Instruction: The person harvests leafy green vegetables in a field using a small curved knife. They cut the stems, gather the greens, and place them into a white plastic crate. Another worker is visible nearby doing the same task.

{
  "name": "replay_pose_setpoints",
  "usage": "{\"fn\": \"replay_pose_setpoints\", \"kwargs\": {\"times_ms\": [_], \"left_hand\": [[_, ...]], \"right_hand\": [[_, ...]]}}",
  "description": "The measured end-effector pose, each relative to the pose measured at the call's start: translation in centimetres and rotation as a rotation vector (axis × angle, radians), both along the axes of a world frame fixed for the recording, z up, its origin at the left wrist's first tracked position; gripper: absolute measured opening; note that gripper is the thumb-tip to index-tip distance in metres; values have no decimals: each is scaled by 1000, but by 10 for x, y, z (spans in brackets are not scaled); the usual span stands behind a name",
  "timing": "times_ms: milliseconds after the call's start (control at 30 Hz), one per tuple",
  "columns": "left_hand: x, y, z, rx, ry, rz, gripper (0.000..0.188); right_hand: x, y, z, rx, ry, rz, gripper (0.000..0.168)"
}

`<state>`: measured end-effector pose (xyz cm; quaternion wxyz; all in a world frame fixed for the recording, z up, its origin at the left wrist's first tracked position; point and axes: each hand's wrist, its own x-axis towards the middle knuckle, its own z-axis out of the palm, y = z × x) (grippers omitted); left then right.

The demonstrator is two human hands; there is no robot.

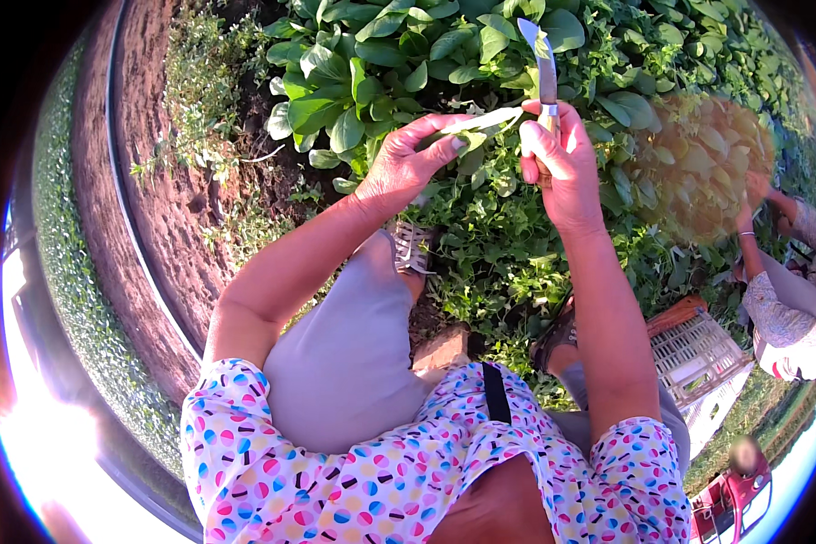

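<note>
My left hand [408, 153] pinches a cut leafy green [486, 121] between thumb and fingers, its pale stalk pointing right. Wrapped around the wooden handle [548, 122] of a knife, my right hand [563, 156] holds the curved blade [545, 64] upward. A scrap of green leaf clings to the blade near its tip. The fingertips of my right hand are close to the stalk's end; I cannot tell whether they touch it. Beyond both hands grow broad-leaved green plants [340, 88], and lower leafy growth [489, 224] spreads beneath them.
A pale plastic crate [697, 357] stands at right, beside another person [792, 306] among the plants. Bare soil [153, 136] and a thin hose or pipe [119, 177] run along the left. A red vehicle [731, 493] with a person is at lower right. My shoe [411, 248] rests among the greens.
</note>
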<state>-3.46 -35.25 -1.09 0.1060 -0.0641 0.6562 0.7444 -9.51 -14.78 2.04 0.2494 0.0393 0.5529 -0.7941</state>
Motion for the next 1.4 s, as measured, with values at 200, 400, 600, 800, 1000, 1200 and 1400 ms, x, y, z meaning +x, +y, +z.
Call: {"fn": "replay_pose_setpoints", "kwargs": {"times_ms": [200, 400, 600, 800, 1000, 1200, 1400], "left_hand": [[2, 0, 6, -253, 302, -158, 59], [6, 36, 4, -101, -16, -263, 42], [12, 36, -14, -36, -294, -311, 22], [-32, -31, -76, -483, -271, 226, 29], [-35, -70, -98, -761, -318, 232, 31], [-34, -54, -100, -1077, -177, -121, 57], [-39, -32, -93, -1354, -258, -346, 67]], "right_hand": [[2, 20, 5, 236, 20, 101, 17], [13, 7, -2, 240, -68, 154, 26], [-29, -1, -63, 477, 23, 228, 29], [-28, -43, -142, 432, -189, 320, 26], [43, 21, -129, 582, -302, 724, 27], [34, 87, -105, 788, -37, 948, 28], [-17, -7, -106, 1016, 295, 605, 35]]}}
